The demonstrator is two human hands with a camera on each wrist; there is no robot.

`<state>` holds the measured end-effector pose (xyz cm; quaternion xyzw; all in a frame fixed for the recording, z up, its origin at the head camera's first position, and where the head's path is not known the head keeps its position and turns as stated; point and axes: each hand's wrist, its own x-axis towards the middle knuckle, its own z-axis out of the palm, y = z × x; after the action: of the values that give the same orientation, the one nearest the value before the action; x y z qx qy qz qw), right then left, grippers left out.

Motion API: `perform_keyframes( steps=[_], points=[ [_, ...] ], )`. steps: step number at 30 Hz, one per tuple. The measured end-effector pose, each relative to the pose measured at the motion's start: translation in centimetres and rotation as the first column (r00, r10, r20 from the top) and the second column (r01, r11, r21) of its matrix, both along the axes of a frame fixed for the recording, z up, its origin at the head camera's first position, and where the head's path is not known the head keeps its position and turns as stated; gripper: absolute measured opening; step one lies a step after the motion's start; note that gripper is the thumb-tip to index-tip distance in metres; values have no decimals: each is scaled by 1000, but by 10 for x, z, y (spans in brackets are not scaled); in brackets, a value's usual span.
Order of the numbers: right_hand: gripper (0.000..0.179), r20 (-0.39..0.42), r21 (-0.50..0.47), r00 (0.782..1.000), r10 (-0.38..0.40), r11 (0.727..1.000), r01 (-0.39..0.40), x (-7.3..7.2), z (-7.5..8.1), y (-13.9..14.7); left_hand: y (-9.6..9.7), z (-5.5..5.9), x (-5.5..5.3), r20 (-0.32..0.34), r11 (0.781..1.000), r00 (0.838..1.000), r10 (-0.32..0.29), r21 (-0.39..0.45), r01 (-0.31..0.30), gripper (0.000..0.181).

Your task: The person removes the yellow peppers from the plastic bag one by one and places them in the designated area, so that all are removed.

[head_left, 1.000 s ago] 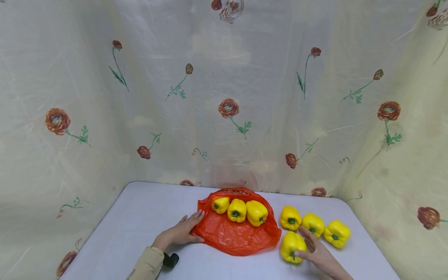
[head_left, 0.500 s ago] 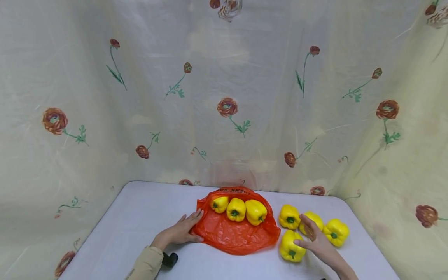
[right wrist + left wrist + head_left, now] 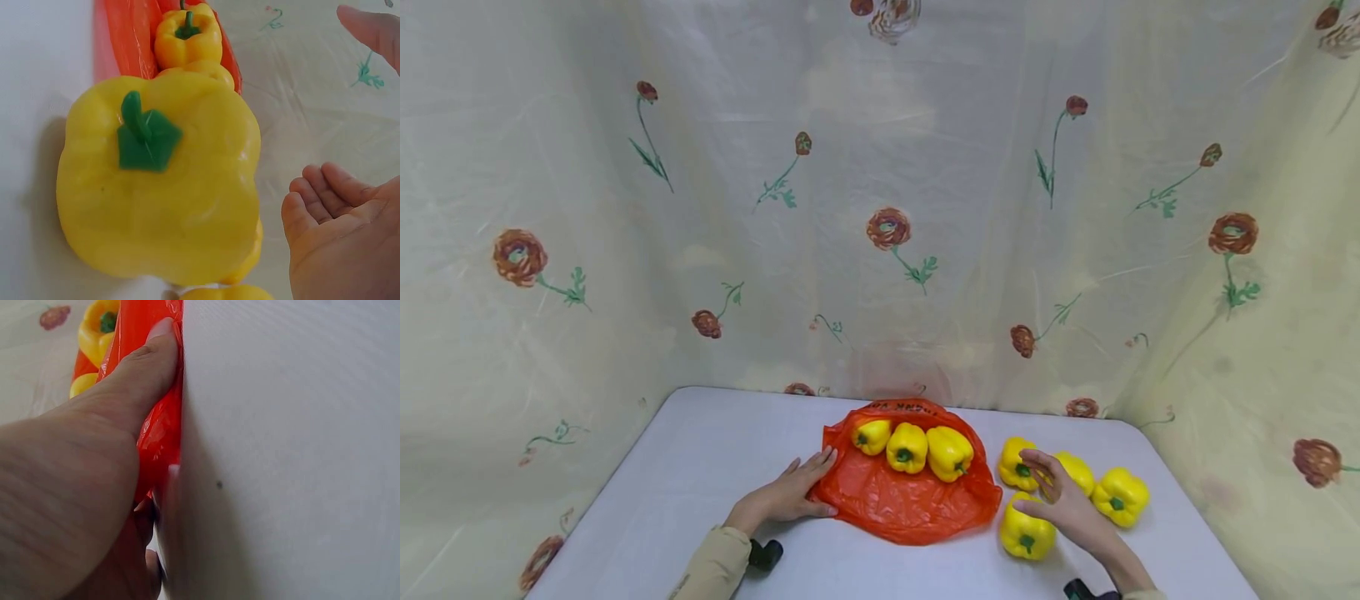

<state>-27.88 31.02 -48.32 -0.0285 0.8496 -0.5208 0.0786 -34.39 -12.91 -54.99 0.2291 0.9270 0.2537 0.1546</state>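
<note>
A red plastic bag (image 3: 917,508) lies spread on the table with three yellow bell peppers (image 3: 907,448) on its far part. My left hand (image 3: 786,498) rests at the bag's left edge, fingers extended; in the left wrist view the thumb (image 3: 153,359) lies along the red plastic. Over the nearest loose yellow bell pepper (image 3: 1027,533), right of the bag, hovers my right hand (image 3: 1063,504) with thumb and fingers apart. The right wrist view shows that pepper (image 3: 162,212) large, its green stem facing the camera, and a gap between it and the hand (image 3: 337,231).
More loose yellow bell peppers (image 3: 1121,497) stand in a row behind and right of my right hand, partly covered by it. A flower-patterned curtain (image 3: 970,275) encloses the white table (image 3: 737,433) at the back and sides. Dark wrist-camera mounts show near both wrists.
My right hand has come off the nearest pepper and risen up and slightly left, away from the pepper's side. That pepper stays in place. My left hand and the bag have not moved.
</note>
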Motion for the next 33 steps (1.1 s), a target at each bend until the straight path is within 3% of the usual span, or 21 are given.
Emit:
perform_keyframes(
  steps=[24,33],
  points=[
    [72,-86,-46,984,156,986,-161,-37,11,-24,-1,-5,-5,-16,1000,1000,-3,-23,3,97],
    [70,-98,-23,972,215,976,-218,-60,13,-35,0,-6,-4,-9,1000,1000,3,-22,-3,97]
  ],
)
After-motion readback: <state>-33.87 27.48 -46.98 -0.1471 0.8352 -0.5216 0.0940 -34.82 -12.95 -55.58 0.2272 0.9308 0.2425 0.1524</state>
